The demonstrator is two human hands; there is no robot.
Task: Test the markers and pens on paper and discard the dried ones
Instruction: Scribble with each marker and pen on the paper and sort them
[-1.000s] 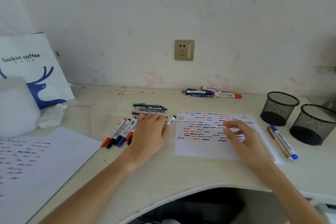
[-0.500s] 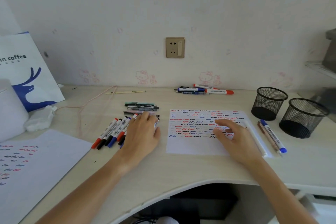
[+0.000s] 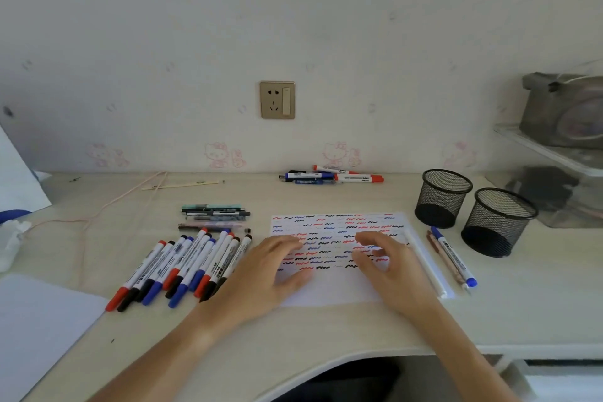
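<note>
My left hand point(image 3: 261, 274) lies flat, fingers spread, on the left edge of the test paper point(image 3: 329, 290) at frame centre. My right hand point(image 3: 388, 268) rests on the sheet with loosely curled fingers, holding nothing. The row of markers point(image 3: 182, 268) lies just left of my left hand.

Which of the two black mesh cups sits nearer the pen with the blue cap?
The right-hand mesh cup, closer to the desk's front edge. The blue-capped pen lies just left of its base; the other mesh cup stands farther back.
</note>
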